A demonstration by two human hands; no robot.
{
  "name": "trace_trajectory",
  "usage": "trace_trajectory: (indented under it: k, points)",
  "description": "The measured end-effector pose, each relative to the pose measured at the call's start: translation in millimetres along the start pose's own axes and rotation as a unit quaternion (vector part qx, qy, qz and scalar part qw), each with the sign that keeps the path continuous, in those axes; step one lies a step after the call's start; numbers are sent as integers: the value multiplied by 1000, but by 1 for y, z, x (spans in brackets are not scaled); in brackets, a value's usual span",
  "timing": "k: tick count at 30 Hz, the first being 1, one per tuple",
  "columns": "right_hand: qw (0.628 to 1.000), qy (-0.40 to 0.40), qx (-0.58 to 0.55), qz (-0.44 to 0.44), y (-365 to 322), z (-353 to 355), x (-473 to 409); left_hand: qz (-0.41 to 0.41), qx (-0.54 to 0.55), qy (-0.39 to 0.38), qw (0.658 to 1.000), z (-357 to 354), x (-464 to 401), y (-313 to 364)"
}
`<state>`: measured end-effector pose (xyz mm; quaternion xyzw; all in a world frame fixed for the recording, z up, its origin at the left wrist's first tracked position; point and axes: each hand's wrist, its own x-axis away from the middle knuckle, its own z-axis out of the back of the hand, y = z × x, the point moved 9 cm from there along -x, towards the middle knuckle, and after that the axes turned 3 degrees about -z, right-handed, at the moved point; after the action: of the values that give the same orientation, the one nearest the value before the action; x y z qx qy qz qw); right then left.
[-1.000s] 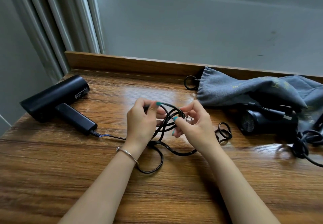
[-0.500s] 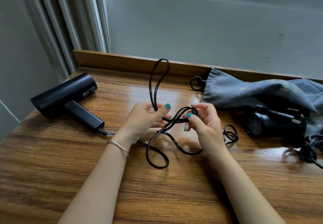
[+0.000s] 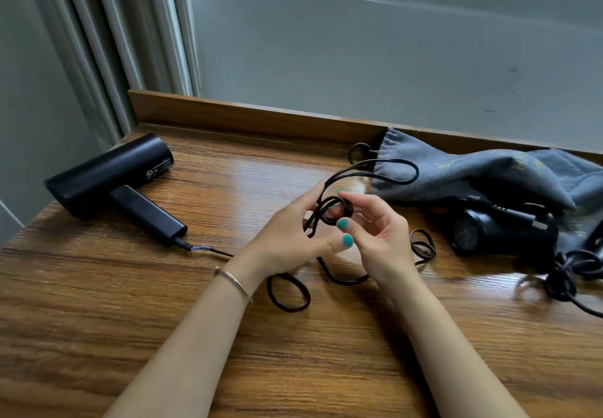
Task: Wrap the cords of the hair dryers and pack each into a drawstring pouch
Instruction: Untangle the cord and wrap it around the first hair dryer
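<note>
Cord [image 3: 329, 274] of the dryer [image 3: 111, 176] off to your left is mid-wrap: your left hand [image 3: 293, 234] grips the gathered strands so they don't spring apart, right hand [image 3: 375, 231] pinches the small coil. Pouch [image 3: 473, 169] waits just past your right hand.

Wooden table [image 3: 98, 336]: black hair dryer [image 3: 107, 176] left, grey pouch [image 3: 456, 169] and second dryer [image 3: 489, 234] right, cord loops [image 3: 288, 293] centre.

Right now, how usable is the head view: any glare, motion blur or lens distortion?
Head view: daylight glare streaks the glossy wooden tabletop behind the hands; the looped black cord and the near wood grain smear with motion; wide-angle bending leans the window frame; the black hair dryer on the left stays fairly sharp.
</note>
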<state>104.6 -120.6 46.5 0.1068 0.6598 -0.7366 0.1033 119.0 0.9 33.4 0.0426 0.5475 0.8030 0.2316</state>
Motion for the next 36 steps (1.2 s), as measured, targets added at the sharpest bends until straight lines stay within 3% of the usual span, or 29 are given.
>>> trace_trajectory:
  k: [6, 12, 16, 19, 23, 26, 29, 34, 36]
  points:
    - [998, -65, -11, 6, 4, -8, -2, -25, -10, 57, 998, 4, -3, -6]
    - [983, -118, 131, 46, 4, -18, -4, -11, 42, 89, 995, 11, -3, -13]
    - [967, -120, 200, 100, -8, -21, -7, 11, 129, 67, 989, 7, -2, -11]
    - [936, -148, 297, 122, -13, -26, -5, 1, 195, 44, 980, 6, -1, -6]
    - [853, -181, 470, 137, -21, -20, -8, -7, 271, 30, 962, 2, 1, -4]
    - [820, -216, 518, 112, -23, -7, -14, 1, 330, 49, 943, 4, 0, -9]
    - [774, -192, 577, 178, -29, -4, -13, 11, 329, 51, 943, 4, -2, -11]
    - [717, -199, 615, 261, -35, -2, -1, 68, 341, 173, 922, 29, -1, -33]
    - [719, -159, 618, 276, -43, 6, 2, 66, 269, 186, 943, 41, -1, -36]
